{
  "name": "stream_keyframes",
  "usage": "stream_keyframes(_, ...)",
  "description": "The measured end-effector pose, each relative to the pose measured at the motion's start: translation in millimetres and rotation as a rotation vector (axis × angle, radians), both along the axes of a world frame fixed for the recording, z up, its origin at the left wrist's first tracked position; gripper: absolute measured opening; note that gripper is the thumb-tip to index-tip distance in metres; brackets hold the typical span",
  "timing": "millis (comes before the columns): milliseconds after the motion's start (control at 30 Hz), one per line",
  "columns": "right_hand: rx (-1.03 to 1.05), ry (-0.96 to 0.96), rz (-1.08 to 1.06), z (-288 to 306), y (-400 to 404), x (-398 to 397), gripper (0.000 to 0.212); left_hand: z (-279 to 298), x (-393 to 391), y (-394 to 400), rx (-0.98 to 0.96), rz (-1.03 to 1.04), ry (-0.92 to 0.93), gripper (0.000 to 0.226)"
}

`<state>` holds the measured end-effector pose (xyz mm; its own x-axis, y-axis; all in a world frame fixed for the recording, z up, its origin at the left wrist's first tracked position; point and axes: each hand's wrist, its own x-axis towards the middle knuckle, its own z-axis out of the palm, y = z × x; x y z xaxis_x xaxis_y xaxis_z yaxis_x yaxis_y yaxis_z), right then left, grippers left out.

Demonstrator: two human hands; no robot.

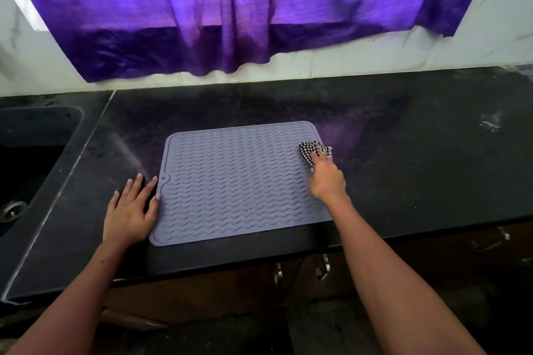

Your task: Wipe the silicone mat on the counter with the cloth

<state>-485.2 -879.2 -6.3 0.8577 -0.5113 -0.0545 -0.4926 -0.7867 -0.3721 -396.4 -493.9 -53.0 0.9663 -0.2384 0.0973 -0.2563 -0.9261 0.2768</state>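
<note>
Silicone mat flat on the dark bench, near its front edge; left hand flat, fingers straight, beside mat's left edge; right hand grip clamped on checked cloth at mat's far right corner; purple curtain beyond mat.

Silicone mat flat on the worktop, near the front edge, roughly midway across. Cloth bunched on the mat's far right corner, partly over the mat's right edge. Right hand on the cloth from the near side, fingers on top of it. Left hand flat on the worktop just beside the mat's left edge, thumb touching that edge. Sink sunk into the worktop at far left, well apart from the mat, drain at its bottom. Curtain hanging on the wall behind the worktop. Cabinet handles below the front edge.
</note>
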Motion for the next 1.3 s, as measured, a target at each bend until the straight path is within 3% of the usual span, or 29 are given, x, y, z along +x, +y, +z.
stream_keyframes(100,0.373,-0.082,-0.215,28.2,-14.0,13.7,0.042,0.2,-0.7,-0.1,-0.009,0.0,-0.002,0.081)
stream_keyframes(167,0.498,-0.197,-0.348,39.6,-19.4,25.4,0.035,0.4,-0.3,-0.1,-0.006,-0.003,0.0,0.082)
stream_keyframes(300,0.247,-0.238,-0.246,37.2,2.4,34.2,0.045,0.3,-0.3,1.9,-0.009,0.001,-0.008,0.081)
stream_keyframes(467,-0.03,-0.035,0.053,-12.6,20.7,36.4,0.059,0.5,-0.7,0.5,-0.01,0.002,-0.022,0.08)
stream_keyframes(767,0.16,-0.121,0.074,-4.7,2.0,36.3,0.056,-1.3,0.3,1.9,-0.011,0.005,-0.025,0.077)
stream_keyframes(867,0.31,-0.112,-0.041,8.1,-14.5,42.9,0.048,0.2,-0.6,1.3,-0.016,0.004,-0.023,0.077)
stream_keyframes(1000,0.921,-0.373,-0.324,33.6,-33.7,57.2,0.039,1.8,-1.5,0.2,-0.01,0.005,-0.017,0.078)
stream_keyframes(1033,0.903,-0.418,-0.373,35.2,-34.9,61.8,0.039,1.9,-1.3,0.2,-0.01,0.006,-0.018,0.078)
stream_keyframes(1100,0.613,-0.36,-0.347,32.9,-30.2,67.5,0.041,0.9,-1.6,0.5,-0.004,0.008,-0.02,0.077)
stream_keyframes(1300,-0.065,-0.095,0.005,-18.5,8.6,71.7,0.057,-1.6,-0.8,1.3,0.007,0.004,-0.019,0.076)
